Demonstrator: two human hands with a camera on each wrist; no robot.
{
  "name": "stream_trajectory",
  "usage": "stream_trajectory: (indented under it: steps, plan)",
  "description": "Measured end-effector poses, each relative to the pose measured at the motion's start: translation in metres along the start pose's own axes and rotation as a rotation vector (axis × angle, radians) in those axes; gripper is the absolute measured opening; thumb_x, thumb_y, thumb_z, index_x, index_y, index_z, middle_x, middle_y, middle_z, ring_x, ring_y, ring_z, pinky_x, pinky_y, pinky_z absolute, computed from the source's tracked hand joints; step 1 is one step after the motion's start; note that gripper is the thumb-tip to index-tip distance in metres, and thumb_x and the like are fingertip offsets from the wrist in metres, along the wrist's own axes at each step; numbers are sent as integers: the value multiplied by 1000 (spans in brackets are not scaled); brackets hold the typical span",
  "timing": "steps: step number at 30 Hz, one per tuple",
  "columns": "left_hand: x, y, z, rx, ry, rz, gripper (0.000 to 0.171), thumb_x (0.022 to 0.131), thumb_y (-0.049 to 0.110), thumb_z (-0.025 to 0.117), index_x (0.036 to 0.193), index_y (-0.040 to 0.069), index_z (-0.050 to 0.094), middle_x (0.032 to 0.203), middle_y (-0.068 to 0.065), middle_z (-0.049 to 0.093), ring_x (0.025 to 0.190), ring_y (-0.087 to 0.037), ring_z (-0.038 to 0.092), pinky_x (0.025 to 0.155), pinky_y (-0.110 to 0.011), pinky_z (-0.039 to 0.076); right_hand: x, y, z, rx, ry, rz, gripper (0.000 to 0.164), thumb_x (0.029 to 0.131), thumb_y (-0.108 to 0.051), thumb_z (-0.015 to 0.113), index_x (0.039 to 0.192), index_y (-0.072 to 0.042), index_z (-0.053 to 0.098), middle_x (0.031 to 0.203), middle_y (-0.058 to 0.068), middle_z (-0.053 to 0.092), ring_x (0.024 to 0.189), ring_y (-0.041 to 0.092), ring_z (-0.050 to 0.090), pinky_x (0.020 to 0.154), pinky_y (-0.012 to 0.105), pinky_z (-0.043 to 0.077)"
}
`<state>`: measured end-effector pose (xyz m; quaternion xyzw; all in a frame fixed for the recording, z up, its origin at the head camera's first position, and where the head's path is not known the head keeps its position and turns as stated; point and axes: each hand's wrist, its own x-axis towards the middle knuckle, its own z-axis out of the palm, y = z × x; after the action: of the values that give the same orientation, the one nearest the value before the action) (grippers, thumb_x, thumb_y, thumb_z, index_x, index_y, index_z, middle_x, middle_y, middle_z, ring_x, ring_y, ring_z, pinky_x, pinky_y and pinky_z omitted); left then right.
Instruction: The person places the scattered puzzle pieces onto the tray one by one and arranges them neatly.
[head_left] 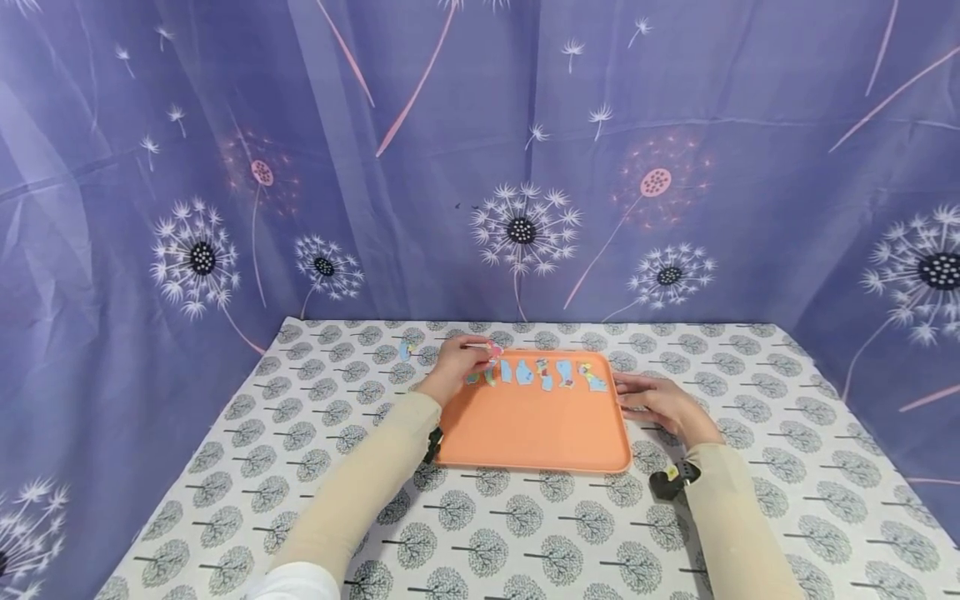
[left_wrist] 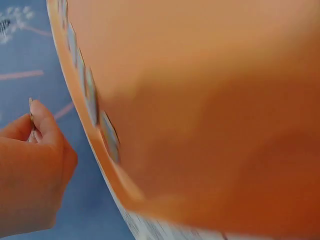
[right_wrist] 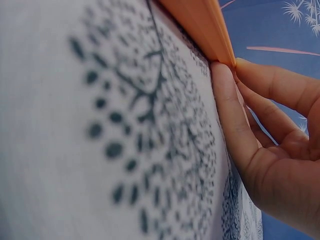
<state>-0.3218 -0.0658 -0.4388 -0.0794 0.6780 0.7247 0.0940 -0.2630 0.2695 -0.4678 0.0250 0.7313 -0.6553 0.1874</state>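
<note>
My left hand [head_left: 459, 367] pinches a small pink-and-blue puzzle piece [head_left: 495, 351] between thumb and fingertips, above the far left part of the orange tray [head_left: 534, 429]. In the left wrist view that piece shows only as a thin edge [left_wrist: 31, 107]. Along the tray's far side lies a row of several light-blue puzzle pieces [head_left: 524, 372] with coloured prints; the leftmost are partly covered by my hand. At the tray's right side, my right hand [head_left: 663, 404] grips the rim [right_wrist: 220, 40] between thumb and fingertips.
One loose blue puzzle piece [head_left: 405, 350] lies on the tree-patterned tablecloth [head_left: 491, 550], left of the tray. A purple dandelion-print curtain [head_left: 420, 167] hangs behind the table. Black wrist devices [head_left: 675, 481] are strapped over the beige sleeves [head_left: 360, 483].
</note>
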Motion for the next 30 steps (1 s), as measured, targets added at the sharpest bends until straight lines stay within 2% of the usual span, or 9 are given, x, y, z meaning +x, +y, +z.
stream_trajectory:
  steps: [3, 7, 9, 14, 20, 25, 30]
  plan:
    - [-2, -1, 15, 16, -35, -13, 38, 88, -5, 64, 125, -3, 60, 110, -20, 67, 104, -34, 65, 94, -39, 55, 0, -1, 0, 4, -2, -1, 62, 93, 2, 57, 148, 1, 30, 138, 27, 43, 92, 12, 66, 90, 32, 56]
    - [-5, -1, 35, 59, -59, -43, 36, 88, -1, 66, 124, 0, 62, 107, -15, 69, 99, -30, 67, 83, -32, 59, 1, -2, 1, 9, 4, 8, 62, 92, 3, 59, 148, 1, 31, 135, 24, 48, 92, 13, 66, 90, 32, 56]
    - [-7, -2, 45, 47, -75, -53, 36, 87, -1, 67, 123, 0, 62, 105, -14, 69, 97, -30, 68, 81, -32, 59, 1, -2, 1, 5, 4, 8, 63, 91, 3, 60, 147, 2, 32, 135, 24, 49, 92, 14, 67, 90, 32, 56]
    - [-14, -4, 68, -7, -128, -62, 34, 85, -8, 66, 119, -5, 63, 100, -17, 69, 98, -34, 67, 89, -39, 57, 0, -3, 2, 1, 2, 2, 63, 91, 3, 60, 147, 3, 31, 139, 28, 43, 92, 15, 67, 89, 32, 56]
    - [-23, -10, 92, 28, -170, -80, 31, 85, -9, 65, 115, -2, 66, 93, -13, 68, 86, -28, 69, 90, -40, 57, 0, -2, 2, 6, -1, -3, 63, 92, 3, 59, 147, 4, 30, 139, 28, 43, 92, 15, 67, 89, 32, 56]
    - [-30, -17, 109, 42, -177, -82, 28, 82, -13, 65, 108, -4, 67, 91, -12, 68, 82, -26, 70, 83, -37, 60, 0, -1, 1, 5, 3, -6, 62, 91, 4, 59, 146, 5, 30, 134, 25, 49, 91, 15, 67, 89, 32, 57]
    - [-34, -25, 124, 64, -164, -80, 28, 81, -15, 65, 106, -5, 66, 97, -14, 66, 80, -27, 70, 75, -33, 61, 1, 0, -1, 16, -2, -8, 63, 91, 5, 58, 146, 6, 29, 131, 22, 52, 91, 15, 67, 89, 32, 57]
